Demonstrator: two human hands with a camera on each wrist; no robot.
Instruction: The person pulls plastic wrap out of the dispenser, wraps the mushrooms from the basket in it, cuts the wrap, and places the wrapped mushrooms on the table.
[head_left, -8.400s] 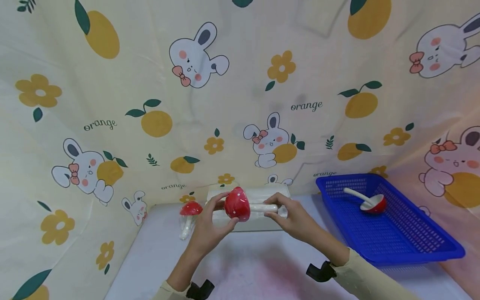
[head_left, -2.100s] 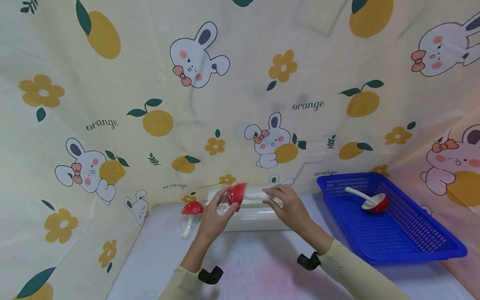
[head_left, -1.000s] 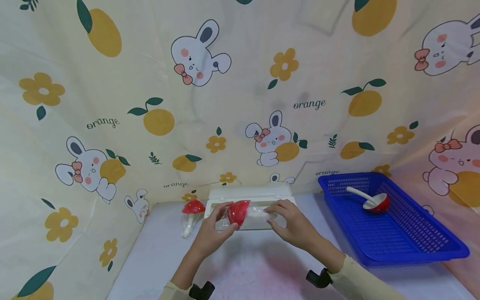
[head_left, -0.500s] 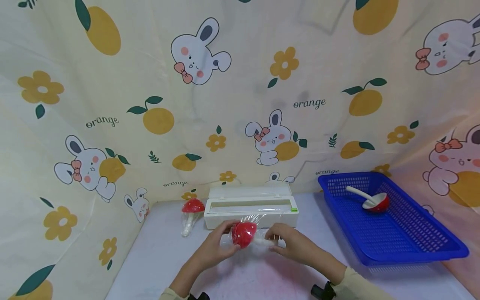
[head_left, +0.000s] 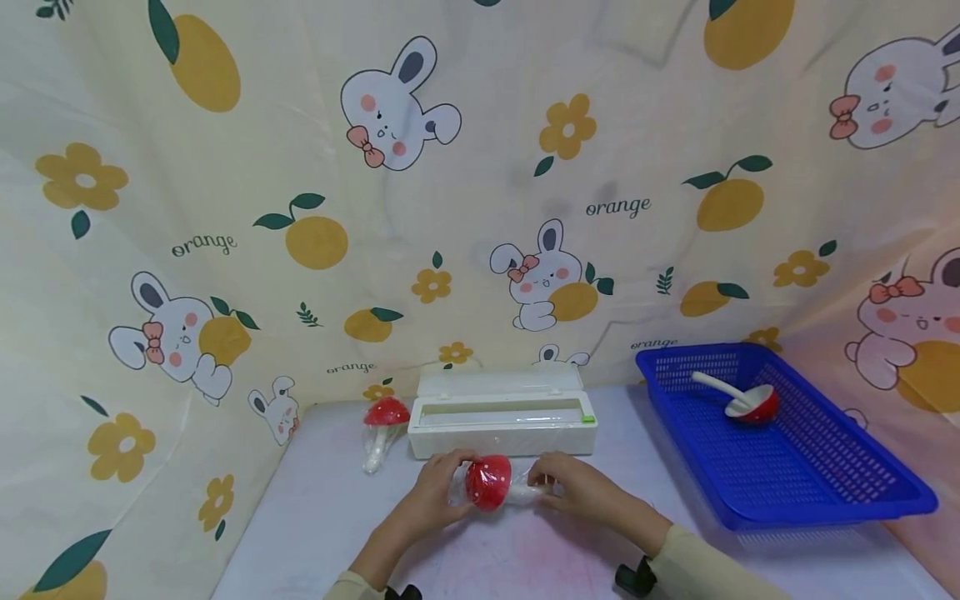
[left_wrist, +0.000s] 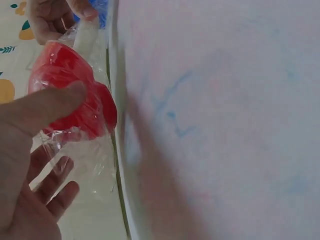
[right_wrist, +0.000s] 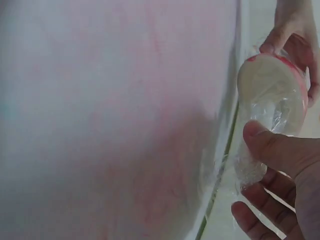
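A ladle (head_left: pixel 488 484) with a red, white-dotted bowl and a white handle lies crosswise between both hands, wrapped in clear cling film. My left hand (head_left: pixel 433 493) holds the bowl end; in the left wrist view its thumb lies over the film-covered red bowl (left_wrist: pixel 65 75). The right hand (head_left: pixel 583 490) grips the handle end, and the right wrist view shows loose film (right_wrist: pixel 250 170) bunched there between thumb and fingers. The white inside of the bowl (right_wrist: pixel 267 82) faces the right hand. Just behind stands a white cling film dispenser (head_left: pixel 502 439), its lid raised.
Left of the dispenser lies another film-wrapped red ladle (head_left: pixel 386 412). A blue perforated basket (head_left: pixel 795 475) stands at the right with an unwrapped red and white ladle (head_left: pixel 759 407) in it. A patterned cloth (head_left: pixel 465 217) hangs behind the white table (head_left: pixel 300 525).
Both hands have brought the ladle down from above the dispenser to in front of it. Film now wraps the ladle, bare in the oldest frame. Half a second ago, film stretched toward the dispenser.
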